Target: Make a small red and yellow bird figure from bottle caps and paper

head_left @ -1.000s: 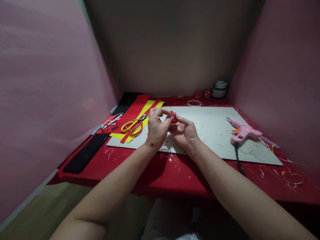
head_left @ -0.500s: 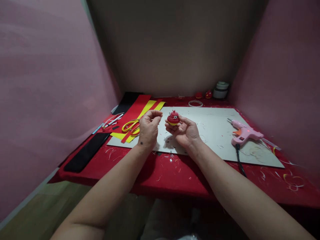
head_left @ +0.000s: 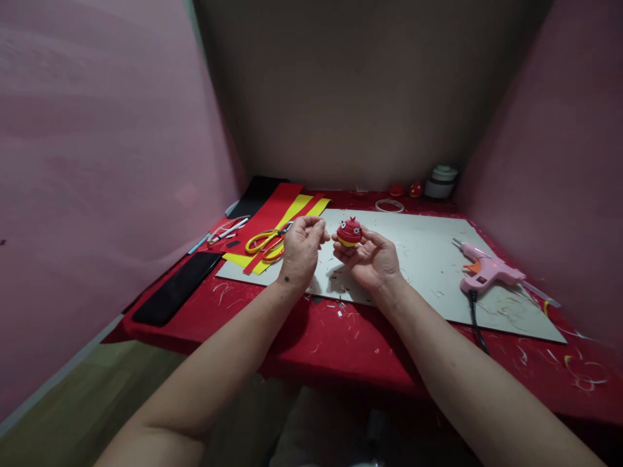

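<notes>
A small round red bird figure (head_left: 349, 231) with a yellow underside, white eyes and a red tuft on top is held upright above the white board (head_left: 428, 259). My right hand (head_left: 374, 258) cradles it from below and from the right, fingers closed about its base. Just to the left of the figure, my left hand (head_left: 304, 248) is raised with its fingertips pinched together. Whatever it pinches, if anything, is too small to name. Behind the left hand lie scissors (head_left: 261, 241) with yellow handles.
A pink glue gun (head_left: 489, 267) lies on the board's right side, its black cord running to the front. Red, yellow and black sheets (head_left: 277, 204) lie at the left, near a black phone (head_left: 178, 288). Two red figures (head_left: 415, 189) and a lidded container (head_left: 441, 181) stand at the back.
The view has shifted, so the whole scene sits a little further right. My left hand's pinched fingers have come slightly closer to the bird figure, which stays in my right hand.
</notes>
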Demonstrator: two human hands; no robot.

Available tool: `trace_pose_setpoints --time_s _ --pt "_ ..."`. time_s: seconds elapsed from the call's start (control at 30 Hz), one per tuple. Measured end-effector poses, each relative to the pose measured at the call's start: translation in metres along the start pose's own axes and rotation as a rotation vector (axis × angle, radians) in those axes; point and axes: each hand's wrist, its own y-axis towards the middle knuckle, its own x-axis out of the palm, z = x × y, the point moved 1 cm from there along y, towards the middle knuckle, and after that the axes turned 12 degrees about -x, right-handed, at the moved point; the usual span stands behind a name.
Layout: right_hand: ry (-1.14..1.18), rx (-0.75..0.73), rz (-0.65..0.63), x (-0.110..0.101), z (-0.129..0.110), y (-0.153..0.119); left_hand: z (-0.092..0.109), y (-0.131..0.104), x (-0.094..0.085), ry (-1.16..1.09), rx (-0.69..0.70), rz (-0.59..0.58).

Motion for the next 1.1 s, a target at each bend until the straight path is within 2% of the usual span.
trace_pose_setpoints --time_s 0.2,0.43,0.63,1.1 --pt "0.096 -0.039 -0.027 0.000 0.000 0.001 0.005 -0.009 0.005 0.166 -0.163 -0.130" --pt "0.109 -0.053 0.009 0.001 0.000 0.001 0.008 -0.012 0.007 0.282 -0.233 -0.112" --pt "0.101 -0.038 0.029 0.003 -0.001 -0.001 0.005 -0.010 0.007 0.259 -0.211 -0.163" --pt "0.026 -0.028 0.011 0.002 0.000 0.000 -0.002 -0.006 0.006 0.316 -0.031 -0.087"
